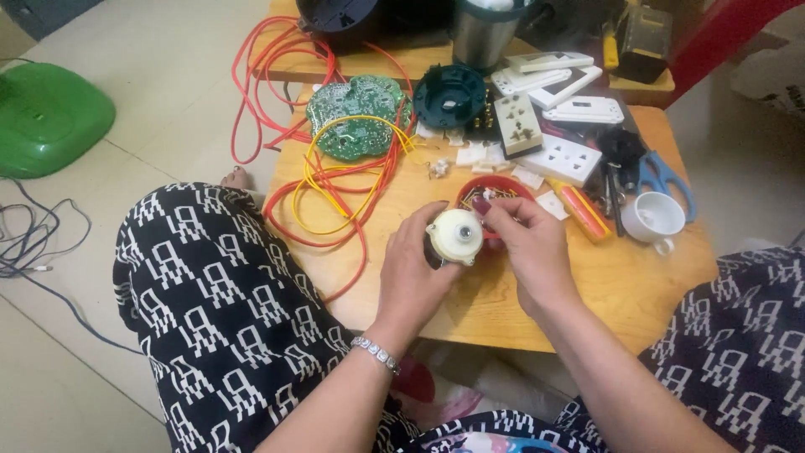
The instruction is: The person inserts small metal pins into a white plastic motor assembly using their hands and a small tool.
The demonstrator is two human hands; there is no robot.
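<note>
Left hand (pixel 415 268) gripping small cream motor (pixel 455 236) just before red bowl (pixel 495 186); right hand (pixel 524 247) pinching its top. Work seemingly midway, circuit board (pixel 356 117) beyond bowl untouched.

- Low wooden desk (pixel 587 289)
- Round green circuit board (pixel 356 116), red and yellow wires (pixel 340 189)
- White socket plates (pixel 563 158), red bowl (pixel 470 191)
- White cup (pixel 652 216), blue-handled scissors (pixel 667 178), dark green round housing (pixel 449 94)
</note>
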